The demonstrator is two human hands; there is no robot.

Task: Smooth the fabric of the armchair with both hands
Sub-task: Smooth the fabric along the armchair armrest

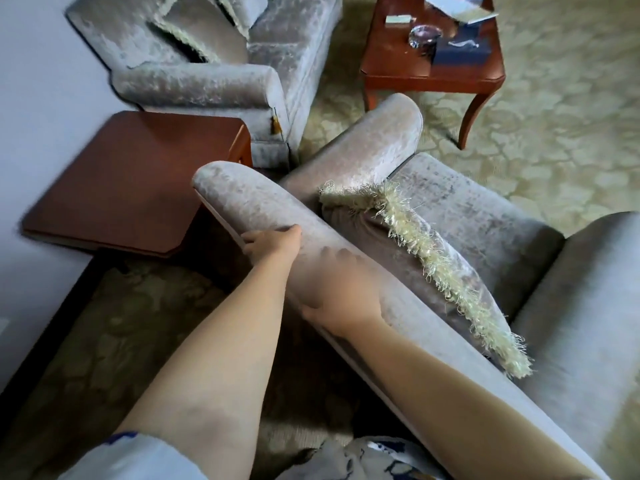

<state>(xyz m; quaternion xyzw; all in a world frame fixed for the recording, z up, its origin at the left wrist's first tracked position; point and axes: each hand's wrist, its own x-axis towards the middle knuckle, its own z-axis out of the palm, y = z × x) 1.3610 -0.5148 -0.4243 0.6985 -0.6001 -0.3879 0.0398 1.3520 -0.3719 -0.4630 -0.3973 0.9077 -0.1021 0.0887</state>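
A grey velvet armchair (467, 216) stands right below me, seen from behind its top edge. My left hand (273, 242) lies on the outer side of the backrest top, fingers curled over the edge. Just right of it, my right hand (337, 289) rests flat on the top of the backrest, fingers spread and blurred. A cushion with a pale fringe (433, 258) leans on the seat against the backrest. Neither hand holds anything.
A wooden side table (121, 188) stands left of the chair by the wall. A second grey armchair (214, 60) is behind it. A wooden coffee table (433, 64) with a tissue box and glass ashtray is at the back right. Patterned carpet covers the floor.
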